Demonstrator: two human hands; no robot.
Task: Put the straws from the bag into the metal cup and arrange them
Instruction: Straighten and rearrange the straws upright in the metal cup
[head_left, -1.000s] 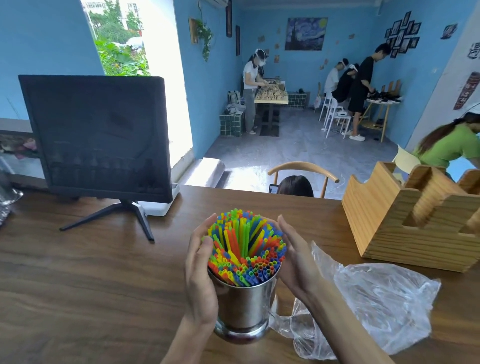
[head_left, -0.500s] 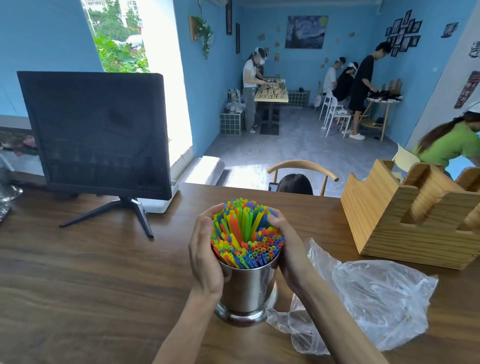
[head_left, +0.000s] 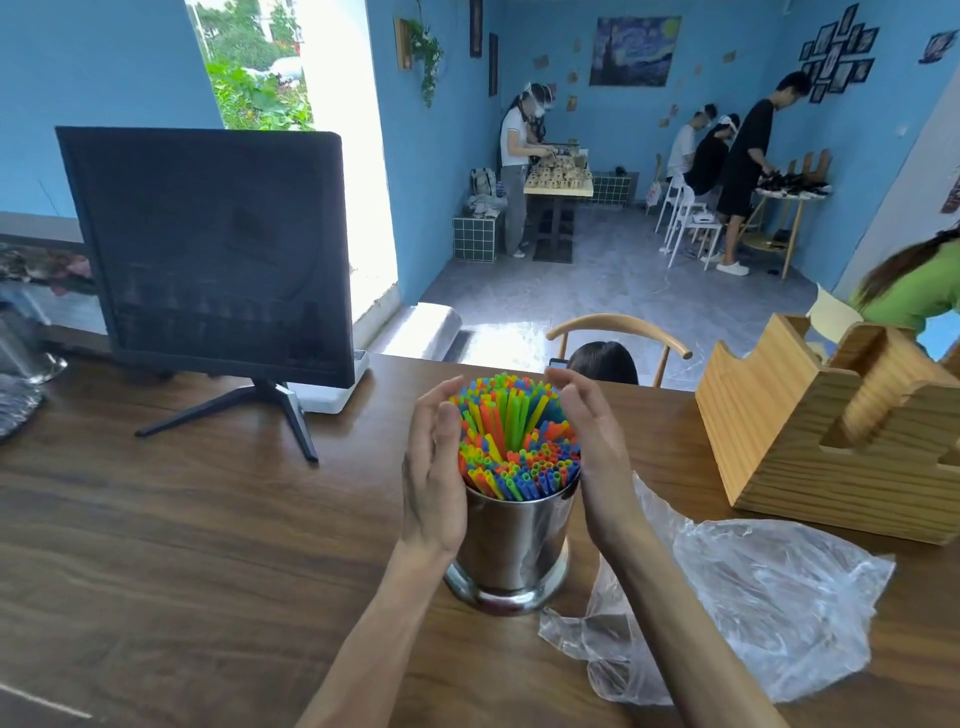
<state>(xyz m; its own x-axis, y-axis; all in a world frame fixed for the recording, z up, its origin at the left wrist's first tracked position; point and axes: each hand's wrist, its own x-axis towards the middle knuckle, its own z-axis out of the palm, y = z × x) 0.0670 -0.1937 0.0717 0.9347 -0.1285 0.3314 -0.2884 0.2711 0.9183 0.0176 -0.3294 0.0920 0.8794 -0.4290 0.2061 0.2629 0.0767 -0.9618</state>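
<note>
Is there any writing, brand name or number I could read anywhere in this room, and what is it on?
None can be read.
Monitor: dark screen, no brand visible.
Metal cup, straws, plastic bag, wooden holder: no print visible.
Wall pictures and red sign: too small and blurred to read.

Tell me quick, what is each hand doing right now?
Left hand: open, fingers cupped against the straws in the metal cup.
Right hand: open, cupped against the straws' other side.
</note>
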